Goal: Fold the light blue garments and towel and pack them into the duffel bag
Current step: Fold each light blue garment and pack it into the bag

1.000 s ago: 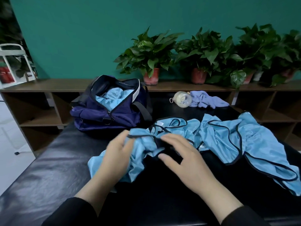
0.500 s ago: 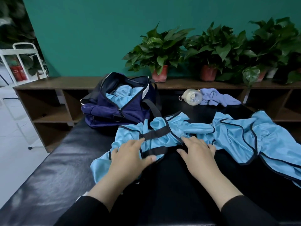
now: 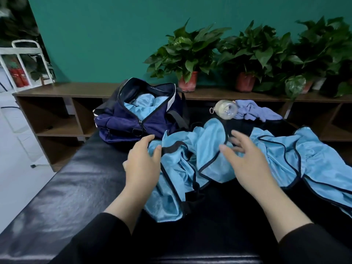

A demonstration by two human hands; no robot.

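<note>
Nearest, on the black bench (image 3: 62,197), a crumpled blue garment (image 3: 182,168) with black trim lies bunched between both hands. The left hand (image 3: 143,164) rests at its left edge with fingers loosely spread, the thumb touching the black band; it seems to hold nothing firmly. The right hand (image 3: 245,162) hovers or presses lightly on the folds, fingers splayed, gripping nothing that I can see. The step looks like spreading this piece flat before folding. To do it well, I would find two corners or the trimmed hem, pull them apart until the cloth lies smooth, then fold along the seams; slippery fabric like this probably slides, so press each fold down. Just right, a second garment (image 3: 308,161) waits unfolded. Further back the duffel (image 3: 133,121) stands unzipped with blue cloth already inside, and the towel (image 3: 257,111) lies beside a bottle (image 3: 225,109).
</note>
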